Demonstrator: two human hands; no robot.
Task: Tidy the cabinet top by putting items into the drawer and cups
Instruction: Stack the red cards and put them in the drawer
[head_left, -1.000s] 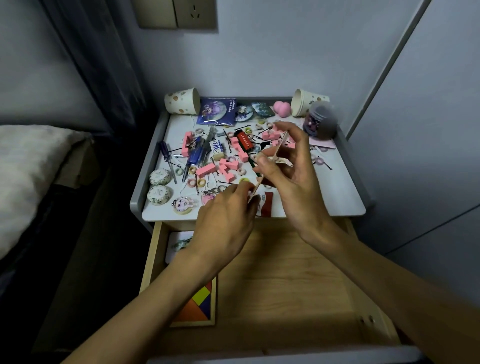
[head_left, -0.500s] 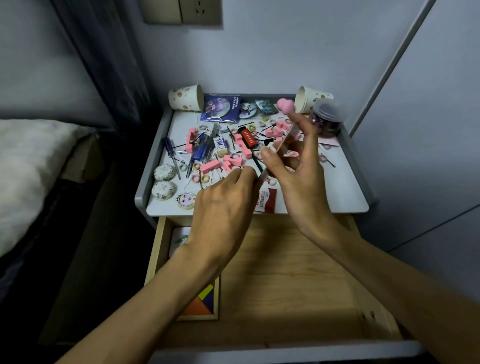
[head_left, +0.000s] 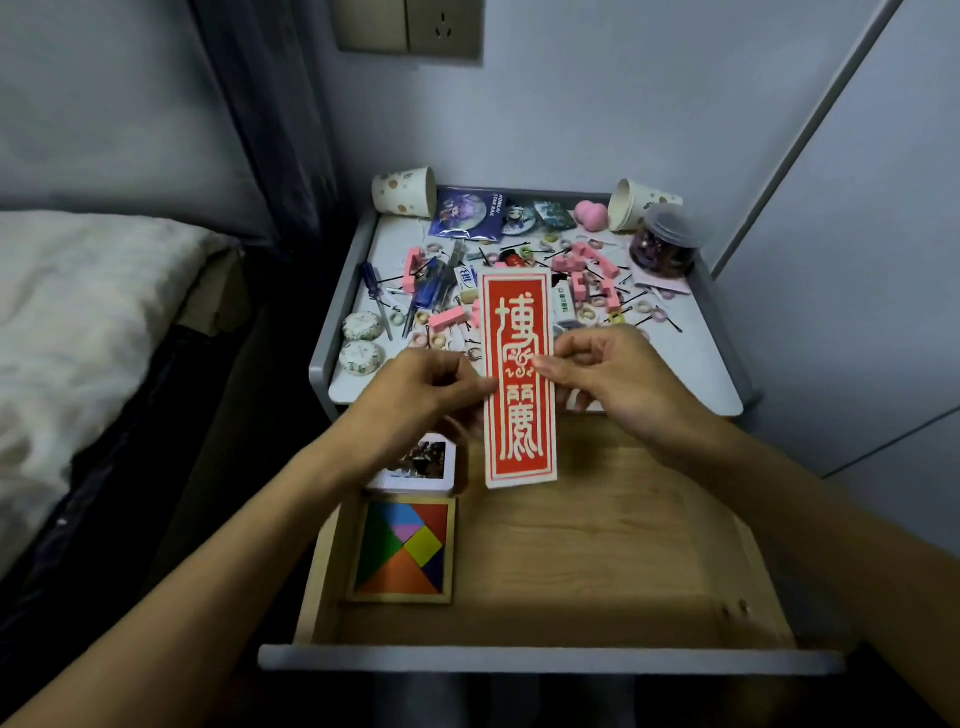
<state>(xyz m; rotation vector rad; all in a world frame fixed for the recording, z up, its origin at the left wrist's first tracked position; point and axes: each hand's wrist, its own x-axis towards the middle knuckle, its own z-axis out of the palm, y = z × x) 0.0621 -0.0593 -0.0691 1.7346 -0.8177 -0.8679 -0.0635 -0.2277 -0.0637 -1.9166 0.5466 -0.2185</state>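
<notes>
Cluttered cabinet top (head_left: 688, 366) — open drawer (head_left: 597, 545); bed (head_left: 78, 312)

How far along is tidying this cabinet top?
Done: the open wooden drawer holds a colourful tangram puzzle and a white photo card. In hand: left hand and right hand pinch a long red card with cream characters partly above the drawer. Left: pink blocks and a blue screwdriver litter the grey cabinet top; two paper cups lie tipped.

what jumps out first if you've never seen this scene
A long red card with cream characters, pinched by the left hand and right hand at centre above the open drawer. Next, the bright tangram puzzle at the drawer's left, and the pink blocks strewn over the cabinet top behind.
</notes>
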